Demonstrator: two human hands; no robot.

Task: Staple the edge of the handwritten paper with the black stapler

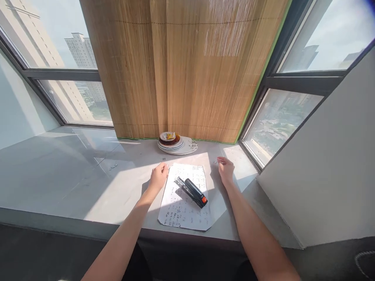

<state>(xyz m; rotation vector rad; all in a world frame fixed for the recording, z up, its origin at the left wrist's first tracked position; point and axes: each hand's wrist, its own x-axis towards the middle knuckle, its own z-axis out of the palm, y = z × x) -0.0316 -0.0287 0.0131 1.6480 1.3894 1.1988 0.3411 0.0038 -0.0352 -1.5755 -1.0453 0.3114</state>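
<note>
My left hand rests on the sill at the left edge of a sheet of handwritten paper, its fingers curled in, with nothing visible in them. On the other side of the paper, my right hand lies loosely closed, apart from the sheet. A small pale bit is close to its fingertips, too small to name. Across the middle of the paper lies a black stapler with an orange-red end towards me. Its metal part points to the upper left, and neither hand touches it.
Behind the paper, stacked plates sit partly on an oval white plate. A small dark speck lies in front of them. A bamboo blind hangs down to the sill, between windows. A slanted wall bounds the right.
</note>
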